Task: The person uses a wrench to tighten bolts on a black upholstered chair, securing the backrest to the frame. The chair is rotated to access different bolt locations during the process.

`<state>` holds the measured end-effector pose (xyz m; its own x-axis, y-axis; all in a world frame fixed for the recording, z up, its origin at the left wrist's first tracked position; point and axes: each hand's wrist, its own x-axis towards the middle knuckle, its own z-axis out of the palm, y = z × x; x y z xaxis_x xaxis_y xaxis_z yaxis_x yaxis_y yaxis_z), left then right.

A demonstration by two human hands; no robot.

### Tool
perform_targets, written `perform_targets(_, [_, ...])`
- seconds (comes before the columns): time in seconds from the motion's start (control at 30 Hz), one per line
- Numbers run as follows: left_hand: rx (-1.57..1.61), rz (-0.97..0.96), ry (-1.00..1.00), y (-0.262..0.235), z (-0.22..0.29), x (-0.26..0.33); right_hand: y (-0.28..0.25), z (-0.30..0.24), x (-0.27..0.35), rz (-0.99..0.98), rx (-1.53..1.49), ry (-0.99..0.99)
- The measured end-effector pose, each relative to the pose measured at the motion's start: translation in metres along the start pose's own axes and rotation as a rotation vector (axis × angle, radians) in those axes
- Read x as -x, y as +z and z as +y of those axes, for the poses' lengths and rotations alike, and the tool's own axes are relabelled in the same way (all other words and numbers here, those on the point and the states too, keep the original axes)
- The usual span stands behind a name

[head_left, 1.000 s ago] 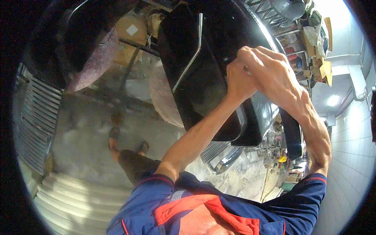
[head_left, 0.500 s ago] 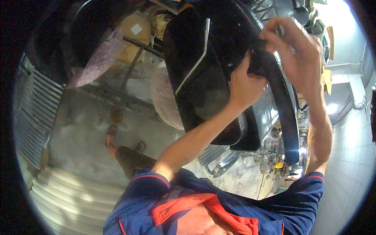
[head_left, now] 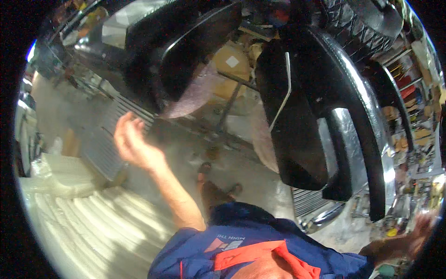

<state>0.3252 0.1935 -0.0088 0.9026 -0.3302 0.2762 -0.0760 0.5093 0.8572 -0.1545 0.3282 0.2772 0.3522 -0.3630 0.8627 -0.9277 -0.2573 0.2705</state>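
My left hand [head_left: 137, 142] is in the air at the left, in front of a ribbed grey panel [head_left: 109, 135]. It holds nothing I can see, and its fingers are loosely bent and apart. Blurred at the right rim is my right hand [head_left: 422, 232], low beside the shelves; its fingers cannot be made out. Neither hand touches the big black padded piece [head_left: 297, 153] right of the middle, which has a glossy leather-like edge and a curved black side strip [head_left: 367, 153]. A bent, shiny metal bar [head_left: 288, 79] lies along its face.
Another black padded piece [head_left: 186, 60] with a pale purplish underside [head_left: 193, 100] stands at upper left. Cream ribbed material [head_left: 83, 223] fills the lower left. Cardboard [head_left: 232, 69] and a dark metal frame [head_left: 230, 102] are between the pieces. Cluttered shelves [head_left: 413, 130] line the right.
Both hands have come off the black padded piece. My left hand has swung out to the left, and the right has dropped to the lower right. The whole view has shifted.
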Motion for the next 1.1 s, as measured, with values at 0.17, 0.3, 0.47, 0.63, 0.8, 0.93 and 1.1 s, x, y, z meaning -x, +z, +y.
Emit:
perform_targets(0.17, [-0.173, -0.073, 0.063, -0.043, 0.014, -0.100, 0.007, -0.109, 0.115, 0.035, -1.570, 0.418])
perform_targets(0.3, [-0.681, -0.304, 0.560, -0.013, -0.057, -0.150, 0.057, -0.168, 0.114, -0.161, -1.817, 0.690])
perform_targets(0.47, [-0.861, -0.417, 0.556, 0.047, -0.080, -0.196, 0.187, -0.222, 0.090, -0.574, -0.983, 0.924])
perform_targets(0.63, [-0.849, -0.350, 0.618, 0.055, -0.102, -0.190, 0.261, -0.275, 0.106, -0.512, -1.024, 0.987])
perform_targets(0.8, [-0.734, -0.407, 0.388, 0.063, -0.069, -0.167, 0.286, -0.305, 0.116, -0.581, -1.109, 1.075])
perform_targets(0.93, [-0.771, -0.425, 0.309, 0.052, -0.072, -0.178, 0.292, -0.295, 0.144, -0.564, -1.078, 1.261])
perform_targets(1.1, [-0.871, -0.447, 0.428, 0.041, -0.073, -0.193, 0.284, -0.238, 0.169, -0.702, -0.848, 1.207])
